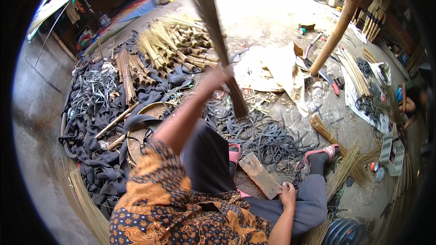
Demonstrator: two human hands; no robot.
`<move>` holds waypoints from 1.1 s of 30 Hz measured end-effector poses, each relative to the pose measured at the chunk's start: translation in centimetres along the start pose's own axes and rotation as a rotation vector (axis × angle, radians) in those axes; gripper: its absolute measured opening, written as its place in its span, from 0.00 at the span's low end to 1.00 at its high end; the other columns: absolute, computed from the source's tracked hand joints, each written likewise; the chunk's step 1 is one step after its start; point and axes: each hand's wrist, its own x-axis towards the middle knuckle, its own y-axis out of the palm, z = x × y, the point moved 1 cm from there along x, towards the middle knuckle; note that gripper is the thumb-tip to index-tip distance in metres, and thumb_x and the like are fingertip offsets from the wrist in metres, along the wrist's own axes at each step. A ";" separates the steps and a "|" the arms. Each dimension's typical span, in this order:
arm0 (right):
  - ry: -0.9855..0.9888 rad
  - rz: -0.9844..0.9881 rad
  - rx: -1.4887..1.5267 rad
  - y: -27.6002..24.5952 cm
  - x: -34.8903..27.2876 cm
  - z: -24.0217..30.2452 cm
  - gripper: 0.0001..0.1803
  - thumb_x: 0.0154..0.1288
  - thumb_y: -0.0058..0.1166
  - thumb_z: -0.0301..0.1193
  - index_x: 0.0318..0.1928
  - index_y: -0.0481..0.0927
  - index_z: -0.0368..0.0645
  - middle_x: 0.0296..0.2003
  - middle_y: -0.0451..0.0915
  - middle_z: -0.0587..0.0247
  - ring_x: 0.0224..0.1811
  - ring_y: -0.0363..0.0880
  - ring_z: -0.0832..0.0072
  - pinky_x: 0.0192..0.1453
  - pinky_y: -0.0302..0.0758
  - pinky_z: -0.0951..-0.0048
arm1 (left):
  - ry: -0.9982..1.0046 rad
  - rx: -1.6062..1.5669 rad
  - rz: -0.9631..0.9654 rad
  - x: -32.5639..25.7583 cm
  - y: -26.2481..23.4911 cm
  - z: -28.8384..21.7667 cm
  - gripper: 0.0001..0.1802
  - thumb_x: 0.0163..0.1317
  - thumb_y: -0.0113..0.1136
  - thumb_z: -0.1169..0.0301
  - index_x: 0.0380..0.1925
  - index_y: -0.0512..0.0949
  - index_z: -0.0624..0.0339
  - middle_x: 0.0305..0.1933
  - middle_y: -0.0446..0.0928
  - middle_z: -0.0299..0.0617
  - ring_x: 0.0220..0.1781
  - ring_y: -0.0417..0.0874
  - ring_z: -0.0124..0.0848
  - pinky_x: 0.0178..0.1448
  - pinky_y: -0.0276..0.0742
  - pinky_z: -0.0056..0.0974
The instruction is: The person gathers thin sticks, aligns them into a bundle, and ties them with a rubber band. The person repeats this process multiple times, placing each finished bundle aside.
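My left hand (220, 76), smeared by motion, is raised in front of me and wrapped round a long dark bundle of thin sticks (236, 97). The bundle stands almost upright, leaning, its top reaching past the upper edge and its thick end hanging over black rubber strips (268, 138) on the floor. Low by my right thigh, my right hand (287, 195) has its fingers curled; what they hold, if anything, I cannot make out. Right beside those fingers is the end of a rough wooden board (260, 175), which lies slanted between my feet in pink sandals (321, 154).
Tied stick bundles (172, 45) are heaped at the far left, beside black rubber pieces (91, 140). A pale sack (272, 70) lies ahead, near a slanted wooden post (334, 38) and a red-handled saw (330, 81). Another person (411, 104) sits at the right.
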 end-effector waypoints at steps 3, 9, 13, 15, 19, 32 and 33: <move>-0.008 0.009 0.003 0.1 0.2 -0.6 0.21 0.80 0.51 0.39 0.60 0.76 0.35 0.38 0.85 0.59 0.29 0.85 0.76 0.31 0.76 0.75 | 0.007 -0.032 -0.604 5.7 -15.7 -10.3 0.22 0.74 0.61 0.59 0.63 0.77 0.57 0.62 0.76 0.53 0.54 0.82 0.43 0.59 0.84 0.55; -0.181 -0.031 -0.204 1.1 0.0 1.5 0.17 0.79 0.52 0.35 0.56 0.78 0.34 0.37 0.83 0.61 0.31 0.82 0.77 0.37 0.79 0.73 | 0.101 -0.202 -0.686 5.4 -23.1 -9.9 0.36 0.73 0.61 0.51 0.70 0.67 0.65 0.57 0.80 0.50 0.49 0.83 0.37 0.41 0.80 0.43; -0.224 -0.097 0.186 -0.5 -3.4 7.6 0.18 0.80 0.53 0.37 0.57 0.78 0.34 0.40 0.83 0.65 0.40 0.80 0.79 0.47 0.78 0.73 | -0.122 -0.271 -0.224 7.8 -13.9 0.3 0.16 0.75 0.60 0.57 0.50 0.77 0.57 0.43 0.80 0.41 0.43 0.84 0.36 0.51 0.83 0.43; -0.449 -0.225 0.199 -4.2 -6.3 10.8 0.19 0.82 0.51 0.36 0.60 0.78 0.35 0.40 0.82 0.66 0.40 0.80 0.80 0.50 0.78 0.74 | -0.302 -0.238 0.146 9.3 -9.1 4.5 0.19 0.77 0.57 0.54 0.59 0.78 0.51 0.50 0.82 0.38 0.47 0.85 0.38 0.53 0.84 0.46; -0.627 -0.703 0.205 -14.0 -12.3 12.2 0.18 0.82 0.51 0.36 0.61 0.78 0.36 0.46 0.85 0.63 0.43 0.83 0.79 0.53 0.78 0.74 | -0.336 0.114 0.458 11.2 -0.2 10.7 0.27 0.75 0.57 0.51 0.65 0.75 0.57 0.60 0.81 0.45 0.53 0.85 0.39 0.57 0.82 0.48; 0.606 -0.797 -0.440 -17.0 -7.7 -11.1 0.69 0.55 0.59 0.74 0.80 0.50 0.37 0.78 0.57 0.39 0.81 0.56 0.48 0.80 0.54 0.39 | -0.503 0.538 0.553 6.9 -0.4 11.4 0.29 0.76 0.57 0.51 0.66 0.73 0.61 0.55 0.83 0.51 0.44 0.87 0.38 0.43 0.83 0.42; 0.655 -0.772 -0.503 -16.7 -6.8 -10.8 0.72 0.53 0.59 0.77 0.81 0.48 0.37 0.79 0.56 0.40 0.82 0.53 0.49 0.80 0.52 0.36 | -0.519 0.581 0.519 6.7 -0.8 11.4 0.31 0.76 0.57 0.50 0.68 0.72 0.60 0.55 0.82 0.51 0.44 0.87 0.38 0.43 0.83 0.42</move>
